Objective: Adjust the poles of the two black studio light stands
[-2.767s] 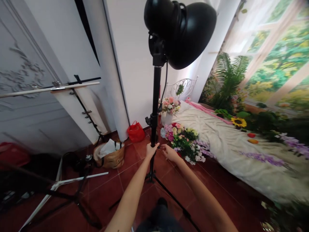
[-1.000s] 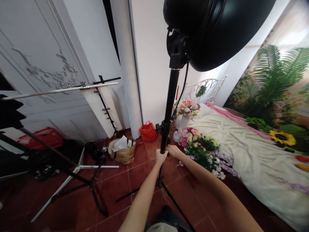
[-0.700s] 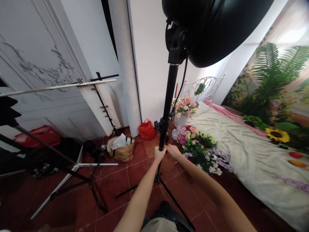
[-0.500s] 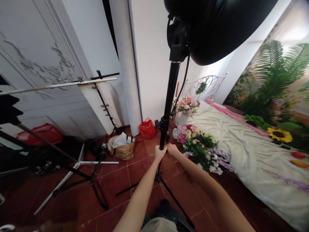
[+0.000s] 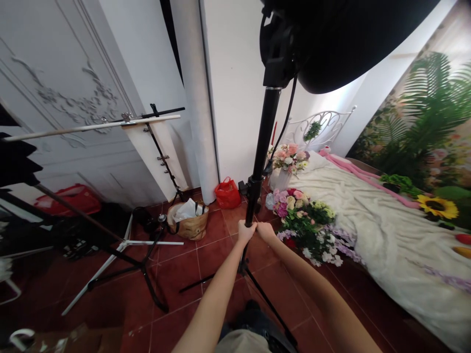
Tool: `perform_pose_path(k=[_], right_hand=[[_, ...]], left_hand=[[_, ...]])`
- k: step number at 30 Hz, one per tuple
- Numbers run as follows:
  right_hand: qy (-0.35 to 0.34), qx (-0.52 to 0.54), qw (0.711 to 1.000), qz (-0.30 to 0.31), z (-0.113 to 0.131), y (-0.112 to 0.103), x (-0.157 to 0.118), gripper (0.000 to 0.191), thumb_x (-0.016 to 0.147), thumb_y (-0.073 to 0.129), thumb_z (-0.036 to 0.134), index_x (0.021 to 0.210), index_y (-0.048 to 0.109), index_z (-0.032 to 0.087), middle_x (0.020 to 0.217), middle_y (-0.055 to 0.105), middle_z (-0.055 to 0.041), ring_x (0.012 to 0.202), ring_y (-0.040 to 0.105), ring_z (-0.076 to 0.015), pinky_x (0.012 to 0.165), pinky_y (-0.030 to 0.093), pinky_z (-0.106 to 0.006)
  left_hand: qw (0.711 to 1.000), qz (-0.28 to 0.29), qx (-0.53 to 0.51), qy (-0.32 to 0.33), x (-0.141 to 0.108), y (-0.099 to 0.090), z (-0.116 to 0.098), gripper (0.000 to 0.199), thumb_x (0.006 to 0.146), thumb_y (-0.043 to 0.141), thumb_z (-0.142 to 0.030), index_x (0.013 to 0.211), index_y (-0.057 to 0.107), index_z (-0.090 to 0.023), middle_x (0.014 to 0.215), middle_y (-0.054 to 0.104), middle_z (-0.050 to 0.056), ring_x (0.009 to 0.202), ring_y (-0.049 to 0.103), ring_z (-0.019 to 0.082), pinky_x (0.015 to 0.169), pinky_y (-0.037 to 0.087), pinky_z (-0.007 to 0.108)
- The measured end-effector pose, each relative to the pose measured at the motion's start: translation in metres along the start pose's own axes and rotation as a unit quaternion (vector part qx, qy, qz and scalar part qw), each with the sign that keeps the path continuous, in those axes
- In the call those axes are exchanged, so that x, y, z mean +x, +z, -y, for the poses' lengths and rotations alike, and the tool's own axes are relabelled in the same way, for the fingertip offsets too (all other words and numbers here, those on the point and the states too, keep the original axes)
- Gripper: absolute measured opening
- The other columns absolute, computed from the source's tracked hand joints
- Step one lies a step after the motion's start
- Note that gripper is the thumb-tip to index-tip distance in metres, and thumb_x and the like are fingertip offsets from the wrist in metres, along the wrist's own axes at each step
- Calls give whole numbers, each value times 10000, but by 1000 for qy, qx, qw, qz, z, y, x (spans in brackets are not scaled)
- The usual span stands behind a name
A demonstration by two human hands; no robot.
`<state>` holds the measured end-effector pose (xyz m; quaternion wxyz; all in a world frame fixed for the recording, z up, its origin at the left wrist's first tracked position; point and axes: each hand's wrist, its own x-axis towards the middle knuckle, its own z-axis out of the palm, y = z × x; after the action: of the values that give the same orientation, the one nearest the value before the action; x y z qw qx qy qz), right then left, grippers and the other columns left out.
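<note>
Before me stands a black light stand [image 5: 266, 127], its pole leaning slightly, with a large black lamp shade [image 5: 353, 44] on top and a cable hanging beside the pole. My left hand [image 5: 246, 232] is wrapped round the lower pole, below a black clamp collar [image 5: 253, 188]. Close against it, my right hand [image 5: 265, 231] is closed at the right side of the pole; its fingertips pinch a small part of the stand that is mostly hidden. The stand's legs spread on the tiles under my arms.
At right, artificial flowers [image 5: 307, 215] lie beside a bed with a cream blanket [image 5: 371, 220]. A straw bag [image 5: 189, 225] and a red bag [image 5: 227, 193] rest on the floor ahead. Other stands [image 5: 143, 267] and a white crossbar [image 5: 91, 126] occupy the left.
The view has shifted slightly, so most things sit a little further right. Both hands keep their places on the stand.
</note>
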<state>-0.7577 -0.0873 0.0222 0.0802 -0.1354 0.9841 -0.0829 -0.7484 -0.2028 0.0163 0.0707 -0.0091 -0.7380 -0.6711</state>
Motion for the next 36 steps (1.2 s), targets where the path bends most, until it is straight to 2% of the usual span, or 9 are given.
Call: perform_pose_path(k=[3, 7, 12, 15, 18, 22, 28, 31, 36], right_hand=[[33, -20, 999, -33, 6, 8, -6, 262, 860, 380, 145, 865, 642, 132, 878, 663, -152, 837, 627, -225, 721, 446, -284], [57, -29, 995, -73, 12, 15, -14, 314, 882, 320, 143, 1069, 571, 154, 975, 625, -163, 924, 589, -227, 762, 434, -303], [84, -15, 991, -99, 18, 15, -24, 433, 891, 308, 158, 1320, 346, 206, 1018, 597, -138, 982, 557, -217, 837, 399, -310], [83, -16, 992, -91, 20, 8, -31, 478, 895, 299, 175, 1369, 236, 196, 1076, 584, -131, 1011, 546, -210, 840, 398, -299], [43, -10, 999, -27, 18, -4, -35, 443, 900, 305, 219, 1340, 270, 180, 1138, 566, -134, 1034, 543, -203, 795, 422, -281], [-3, -24, 998, 53, 8, -27, -24, 387, 849, 429, 285, 1216, 443, 166, 1091, 601, -141, 988, 580, -232, 759, 448, -304], [-44, -45, 988, 139, 3, -57, 10, 401, 527, 753, 295, 908, 658, 219, 913, 677, -71, 872, 632, -253, 724, 472, -287], [-49, -62, 985, 152, 3, -64, 16, 470, 432, 800, 334, 875, 672, 243, 897, 681, -53, 872, 633, -267, 719, 480, -301], [-78, -89, 988, 99, -2, -63, 5, 470, 498, 768, 446, 912, 654, 256, 898, 681, -61, 870, 633, -273, 687, 483, -315]], left_hand=[[1000, 9, -4, 4, 0, -1, 0, 215, 608, 595, -269, 461, 523, -130, 440, 492, 0, 440, 451, 92, 439, 317, 196], [1000, 4, -8, -2, -1, -1, -2, 233, 615, 594, -283, 455, 521, -131, 424, 490, 3, 440, 453, 94, 448, 330, 201], [1000, -2, -17, -22, -1, 1, -3, 204, 603, 597, -271, 479, 523, -127, 438, 501, 1, 422, 450, 88, 426, 318, 194], [999, -4, -23, -23, -2, 2, -2, 195, 603, 599, -278, 503, 531, -126, 458, 504, -6, 422, 452, 84, 424, 321, 189], [1000, -5, -16, -9, -2, 1, -2, 216, 605, 598, -281, 477, 509, -132, 445, 479, -16, 421, 446, 80, 427, 324, 187], [1000, -7, -2, 8, -3, 0, -6, 238, 615, 589, -288, 457, 498, -137, 435, 478, -11, 420, 447, 83, 425, 318, 188], [1000, 0, -4, -14, -2, -1, -6, 244, 602, 596, -280, 438, 480, -141, 410, 482, -7, 415, 461, 88, 417, 316, 183], [1000, -2, -7, -26, -1, -1, -3, 231, 593, 603, -277, 451, 481, -141, 411, 489, -7, 419, 474, 92, 412, 318, 178], [1000, -3, 2, -13, -1, 0, 0, 237, 605, 592, -285, 452, 479, -143, 417, 483, -9, 411, 475, 93, 411, 326, 183]])
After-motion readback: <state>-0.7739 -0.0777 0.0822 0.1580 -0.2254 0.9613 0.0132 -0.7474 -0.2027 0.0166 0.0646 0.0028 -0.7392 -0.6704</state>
